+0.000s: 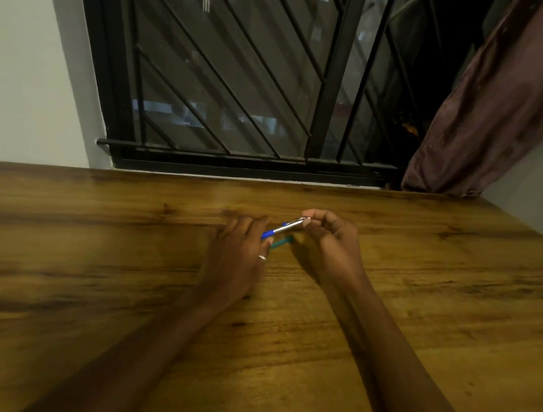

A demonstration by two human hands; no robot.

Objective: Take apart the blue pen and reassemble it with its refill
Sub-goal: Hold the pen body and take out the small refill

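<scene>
The blue pen (283, 229), with a silver upper half and a blue lower part, is held just above the wooden table (118, 255), slanting up to the right. My left hand (237, 256) grips its blue lower end. My right hand (331, 238) pinches the silver upper end between thumb and fingertips. A second, teal pen-like piece (282, 242) lies on the table right under the blue pen, partly hidden by my left fingers. I wear a ring on my left hand.
The table runs up to a window with black metal bars (242, 98) at the back. A brownish curtain (499, 115) hangs at the back right. White walls stand on both sides.
</scene>
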